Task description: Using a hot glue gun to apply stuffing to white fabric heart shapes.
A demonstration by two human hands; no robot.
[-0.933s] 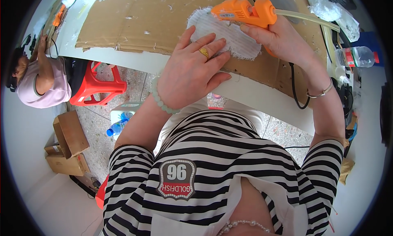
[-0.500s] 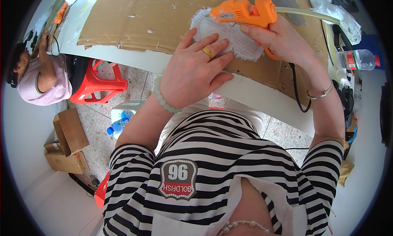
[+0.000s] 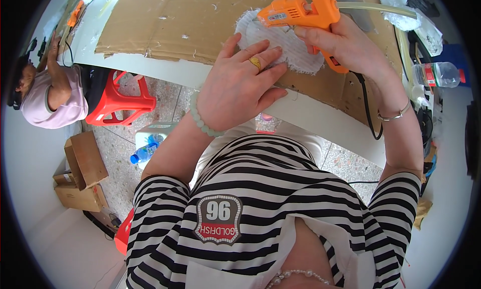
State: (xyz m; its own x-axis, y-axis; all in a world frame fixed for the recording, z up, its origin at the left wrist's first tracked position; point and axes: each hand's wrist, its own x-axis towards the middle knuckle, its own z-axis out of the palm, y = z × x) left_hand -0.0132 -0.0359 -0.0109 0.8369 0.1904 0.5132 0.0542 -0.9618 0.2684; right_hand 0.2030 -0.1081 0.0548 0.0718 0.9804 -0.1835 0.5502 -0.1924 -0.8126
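Observation:
My right hand (image 3: 345,46) is wrapped round the grip of an orange glue gun (image 3: 295,12), its nozzle pointing left over a piece of white ribbed fabric with frayed edges (image 3: 303,56). A long translucent glue stick (image 3: 376,8) sticks out of the gun's back, and a black cord (image 3: 365,101) hangs from the grip. My left hand (image 3: 240,81) lies with fingers spread on the near left part of the fabric, holding it against the cardboard sheet (image 3: 150,28). Whether the nozzle touches the fabric I cannot tell.
White fluffy material and plastic wrap (image 3: 423,31) sit at the table's right end, near a clear bottle with a red cap (image 3: 440,74). At the left, another person (image 3: 55,96) sits by a red stool (image 3: 123,101). Cardboard boxes (image 3: 85,161) and a blue-capped bottle (image 3: 145,152) are below.
The glue gun has shifted slightly, its grip end tilting a little, with my right hand moving along. My left hand stays nearly in place on the fabric.

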